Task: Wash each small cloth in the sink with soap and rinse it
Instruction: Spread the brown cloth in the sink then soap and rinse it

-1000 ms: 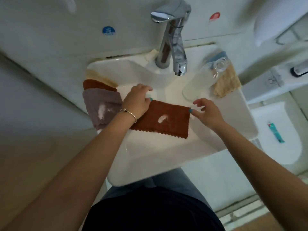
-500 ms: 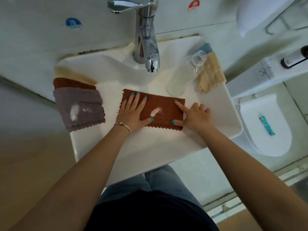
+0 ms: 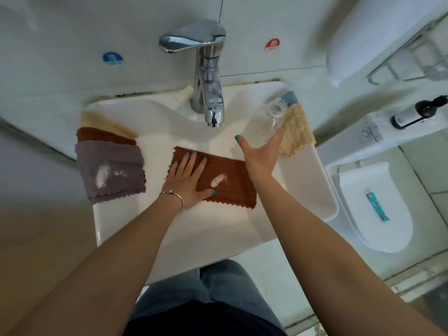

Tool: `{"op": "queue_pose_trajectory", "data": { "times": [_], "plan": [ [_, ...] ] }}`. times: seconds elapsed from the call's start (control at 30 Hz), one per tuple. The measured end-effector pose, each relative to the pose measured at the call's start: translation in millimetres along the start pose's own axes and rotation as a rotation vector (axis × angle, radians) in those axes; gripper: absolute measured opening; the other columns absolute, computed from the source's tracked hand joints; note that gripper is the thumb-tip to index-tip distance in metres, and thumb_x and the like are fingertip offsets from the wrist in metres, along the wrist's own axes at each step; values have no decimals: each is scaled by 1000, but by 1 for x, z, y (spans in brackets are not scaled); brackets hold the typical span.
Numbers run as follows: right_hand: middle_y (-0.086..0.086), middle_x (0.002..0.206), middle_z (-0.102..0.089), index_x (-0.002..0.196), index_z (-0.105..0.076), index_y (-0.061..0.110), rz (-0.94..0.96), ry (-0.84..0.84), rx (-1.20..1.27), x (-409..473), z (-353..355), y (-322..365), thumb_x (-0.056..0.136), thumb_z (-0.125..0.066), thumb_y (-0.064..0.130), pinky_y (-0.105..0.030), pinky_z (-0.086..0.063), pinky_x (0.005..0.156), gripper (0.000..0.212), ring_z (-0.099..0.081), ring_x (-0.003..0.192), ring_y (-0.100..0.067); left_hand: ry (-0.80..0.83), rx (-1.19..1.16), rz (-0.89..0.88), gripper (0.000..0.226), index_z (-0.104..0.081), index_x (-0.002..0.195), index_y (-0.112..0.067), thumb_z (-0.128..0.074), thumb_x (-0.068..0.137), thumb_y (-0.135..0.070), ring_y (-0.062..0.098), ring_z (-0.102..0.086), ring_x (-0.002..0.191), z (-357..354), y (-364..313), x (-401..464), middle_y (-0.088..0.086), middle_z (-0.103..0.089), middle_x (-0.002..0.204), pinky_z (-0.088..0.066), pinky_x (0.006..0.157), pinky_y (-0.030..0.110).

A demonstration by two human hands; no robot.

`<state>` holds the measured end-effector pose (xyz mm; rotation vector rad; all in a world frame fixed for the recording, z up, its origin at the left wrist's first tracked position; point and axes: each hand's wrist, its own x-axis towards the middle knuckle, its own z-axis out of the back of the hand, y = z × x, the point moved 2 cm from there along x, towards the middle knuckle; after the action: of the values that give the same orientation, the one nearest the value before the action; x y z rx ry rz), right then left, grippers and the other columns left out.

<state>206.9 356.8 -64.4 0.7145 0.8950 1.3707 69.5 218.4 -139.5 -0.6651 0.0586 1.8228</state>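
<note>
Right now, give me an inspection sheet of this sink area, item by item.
Surface: white sink, basin looks dry; tap shows no water running.
Job's things: brown cloth spread flat in the basin with a white soap smear; grey cloth, also smeared, tops a stack on the sink's left rim; beige cloth on the right rim; clear bottle, uncapped, lying tilted there.
Clutter: nothing seen.
Grips: left hand pressed flat on the brown cloth; right hand open, touching the clear bottle, not closed around it.
Cables: nothing seen.
Surroundings: toilet to the right with a teal tube on its lid; dark pump bottle above it.
</note>
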Motion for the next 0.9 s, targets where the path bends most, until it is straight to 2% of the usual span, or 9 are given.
{"op": "queue_pose_trajectory", "data": {
  "times": [0.07, 0.13, 0.4, 0.47, 0.63, 0.7, 0.83, 0.9],
  "plan": [
    [0, 143, -47, 148, -28, 19, 42, -24, -31, 6, 3, -1, 72, -81, 43, -31, -37, 109, 96, -46, 131, -19, 15, -7, -1, 93, 19, 151, -34, -38, 88, -73, 16, 30, 143, 0, 1, 1, -2, 32, 156, 14, 118, 38],
    [-1, 139, -51, 147, -30, 18, 81, 10, -129, 4, 13, 0, 72, -80, 47, -39, -44, 103, 95, -51, 125, -21, 17, -5, 0, 94, 19, 151, -34, -38, 88, -73, 16, 30, 143, 0, 0, 2, -2, 32, 156, 14, 118, 38],
    [-1, 123, -61, 140, -34, 20, 323, 204, -663, -33, 89, 2, 76, -74, 55, -31, -41, 77, 84, -62, 105, -28, 4, -47, -18, 94, 17, 151, -34, -40, 87, -73, 15, 31, 143, -1, 0, -1, -3, 31, 157, 16, 117, 39],
    [0, 119, -63, 140, -34, 23, 358, 201, -776, -42, 102, 8, 75, -73, 60, -31, -43, 76, 84, -63, 103, -26, 18, -49, -16, 95, 18, 151, -35, -41, 87, -72, 14, 31, 142, -1, 0, -2, -4, 32, 157, 16, 117, 39],
    [0, 111, -67, 136, -44, 26, 376, 192, -870, -57, 123, 28, 71, -74, 62, -38, -50, 80, 80, -65, 95, -28, 29, -71, -25, 97, 17, 151, -35, -46, 86, -70, 14, 32, 142, 3, 3, -3, -5, 32, 156, 16, 116, 39],
    [0, 110, -68, 134, -47, 25, 417, 201, -906, -61, 128, 36, 70, -76, 60, -36, -48, 80, 79, -63, 92, -29, 24, -79, -33, 98, 17, 151, -36, -47, 86, -70, 13, 31, 142, 3, 4, -3, -5, 32, 156, 16, 117, 39],
    [5, 118, -66, 139, -46, 29, 429, 269, -992, -67, 136, 44, 74, -72, 59, -31, -39, 91, 76, -57, 95, -23, -32, -72, -37, 98, 14, 152, -36, -47, 84, -72, 12, 28, 144, 1, 3, -4, -6, 29, 157, 14, 118, 38],
    [6, 120, -65, 140, -45, 31, 442, 296, -1017, -68, 139, 44, 74, -72, 57, -29, -34, 90, 76, -53, 94, -21, -51, -62, -37, 97, 13, 152, -36, -46, 84, -73, 11, 27, 144, 1, 4, -5, -7, 28, 158, 13, 119, 37]
  ]
}}
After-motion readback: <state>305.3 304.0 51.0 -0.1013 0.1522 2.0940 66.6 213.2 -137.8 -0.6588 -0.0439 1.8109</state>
